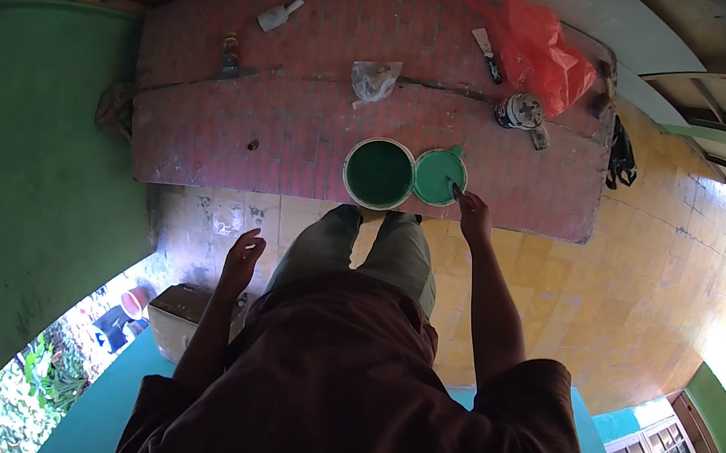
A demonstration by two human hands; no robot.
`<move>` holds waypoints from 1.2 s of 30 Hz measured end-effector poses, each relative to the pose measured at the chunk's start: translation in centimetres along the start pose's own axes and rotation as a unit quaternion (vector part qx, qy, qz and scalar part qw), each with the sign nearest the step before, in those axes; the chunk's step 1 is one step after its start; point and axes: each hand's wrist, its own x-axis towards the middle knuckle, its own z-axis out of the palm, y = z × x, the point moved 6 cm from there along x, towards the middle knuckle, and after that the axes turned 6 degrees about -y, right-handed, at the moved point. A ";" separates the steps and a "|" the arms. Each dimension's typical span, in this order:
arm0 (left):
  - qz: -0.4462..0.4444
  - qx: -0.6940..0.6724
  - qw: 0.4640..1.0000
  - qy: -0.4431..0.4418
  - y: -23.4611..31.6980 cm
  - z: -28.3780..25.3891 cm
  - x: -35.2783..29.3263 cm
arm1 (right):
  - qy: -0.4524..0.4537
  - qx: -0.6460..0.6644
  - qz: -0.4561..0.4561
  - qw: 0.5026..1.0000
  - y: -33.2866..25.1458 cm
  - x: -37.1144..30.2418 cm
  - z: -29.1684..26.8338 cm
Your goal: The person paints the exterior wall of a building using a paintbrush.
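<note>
A round tub of dark green paint (379, 174) stands near the front edge of the red table. Touching its right side is a smaller round container (435, 173) with lighter green paint inside and a green tab at its far rim. My right hand (473, 211) is at this container's right rim, fingers pinched together. Its fingertips reach over the rim, and what they hold is too small to make out. Well away from the table, my left hand (245, 255) hangs beside my left leg, fingers loosely curled and apart, holding nothing.
On the red table (301, 135) lie a clear plastic bag (375, 82), a scraper (488, 55), a red plastic bag (541, 50), a spattered can (522, 111) and a small bottle (231, 49). A cardboard box (179, 311) sits behind my left arm. A green wall (39, 153) rises at left.
</note>
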 end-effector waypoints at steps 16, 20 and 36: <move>-0.096 0.047 0.994 -0.001 -0.3 3.1 -5.4 | 0.021 -0.065 -0.003 0.998 5.9 7.6 5.8; -0.092 0.074 0.993 -0.003 0.4 3.0 -5.4 | 0.043 -0.041 -0.022 0.998 6.1 8.2 6.2; -0.087 0.091 0.992 -0.003 1.0 2.5 -5.0 | 0.042 -0.065 0.022 0.997 7.9 10.3 4.7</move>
